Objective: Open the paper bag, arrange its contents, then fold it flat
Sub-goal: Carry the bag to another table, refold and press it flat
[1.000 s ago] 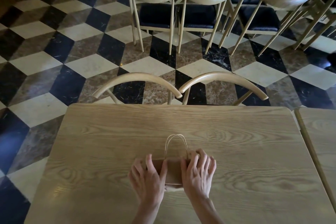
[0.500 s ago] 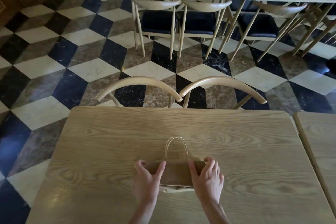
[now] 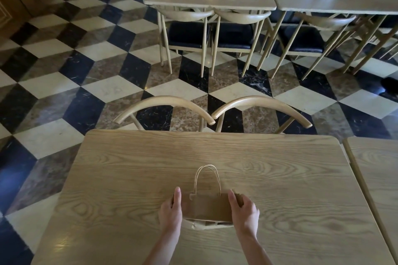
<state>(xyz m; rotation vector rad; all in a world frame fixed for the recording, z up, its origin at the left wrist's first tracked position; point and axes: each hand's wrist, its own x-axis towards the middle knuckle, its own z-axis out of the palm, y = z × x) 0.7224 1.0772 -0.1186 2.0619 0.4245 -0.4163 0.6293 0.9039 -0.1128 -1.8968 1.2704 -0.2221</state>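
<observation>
A: Where's the paper bag (image 3: 205,206)?

B: Lying flat on the wooden table (image 3: 133,178), right between the 2 hands — its twine handles (image 3: 207,178) loop out beyond the fingertips, away from the person.

A: And the left hand (image 3: 171,214)?

B: Closed on the bag's left edge, thumb on top, the other fingers tucked against the side.

A: The right hand (image 3: 244,213)?

B: Same on the opposite edge — thumb over the paper, fingers curled round the side, gripping it.

A: Anything near the wrists?

B: The bag's folded base (image 3: 204,225), pale and creased, sits between them. Past the handles, 2 curved chair backs (image 3: 215,107) meet at the table's far edge.
</observation>
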